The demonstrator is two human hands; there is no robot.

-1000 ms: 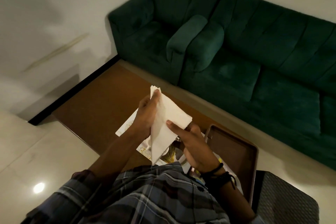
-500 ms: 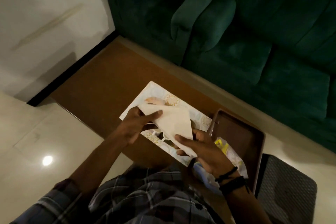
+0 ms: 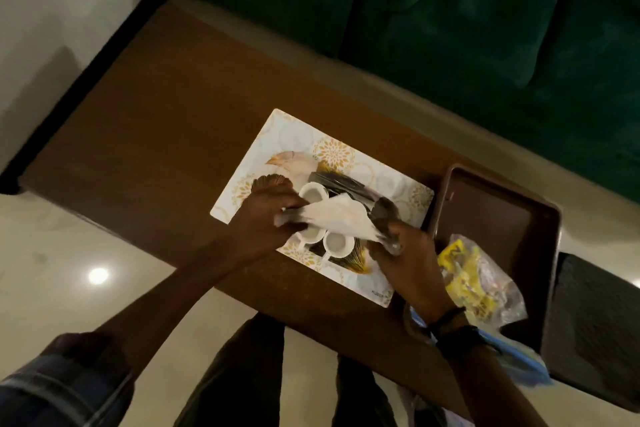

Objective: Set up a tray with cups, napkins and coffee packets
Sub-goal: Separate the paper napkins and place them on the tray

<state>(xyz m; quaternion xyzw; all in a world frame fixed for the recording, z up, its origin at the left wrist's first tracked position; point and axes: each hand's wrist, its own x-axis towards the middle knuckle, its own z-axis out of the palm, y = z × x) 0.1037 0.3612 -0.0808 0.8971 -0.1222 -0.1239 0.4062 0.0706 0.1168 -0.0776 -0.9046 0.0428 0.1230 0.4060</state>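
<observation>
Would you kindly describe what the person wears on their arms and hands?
The left hand is bare, with a dark plaid sleeve pushed up past the forearm. The right hand is bare too; dark bands circle its wrist. No gloves or rings are discernible in the blur.

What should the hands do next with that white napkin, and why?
Probably carry the napkin rightward and lay it in the brown tray. Both the left hand and right hand hold it above the white cups on the patterned placemat, while the tray shows only a clear bag of yellow packets at its near end.
</observation>
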